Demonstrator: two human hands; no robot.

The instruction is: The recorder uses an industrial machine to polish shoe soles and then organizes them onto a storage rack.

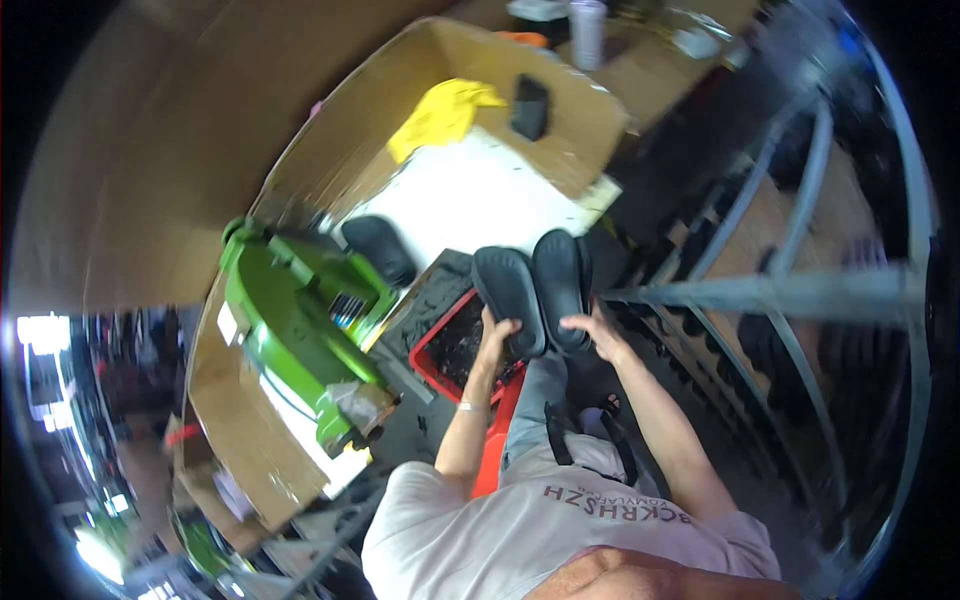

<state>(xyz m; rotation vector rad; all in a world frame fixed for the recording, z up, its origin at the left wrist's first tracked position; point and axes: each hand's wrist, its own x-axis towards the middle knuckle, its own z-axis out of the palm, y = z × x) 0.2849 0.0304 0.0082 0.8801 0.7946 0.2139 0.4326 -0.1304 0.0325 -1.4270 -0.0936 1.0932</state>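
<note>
My left hand (496,338) is closed around the heel end of a black slipper sole (507,290), thumb lying on its upper face. Beside it, my right hand (598,335) grips a second black slipper sole (559,280) the same way. Both soles are held side by side, toe ends pointing away from me; a dark edge showing behind the right one may be another sole. Another black slipper (379,249) lies on the white work surface (470,200), next to the green machine (305,320). Below my left hand is a red bin (425,360) with black scraps in it.
Cardboard walls (570,150) surround the work surface, where a yellow cloth (445,112) and a dark block (530,107) are at the far side. A metal rack (780,290) with dark footwear stands close on my right. A pale cup (588,35) stands beyond the cardboard.
</note>
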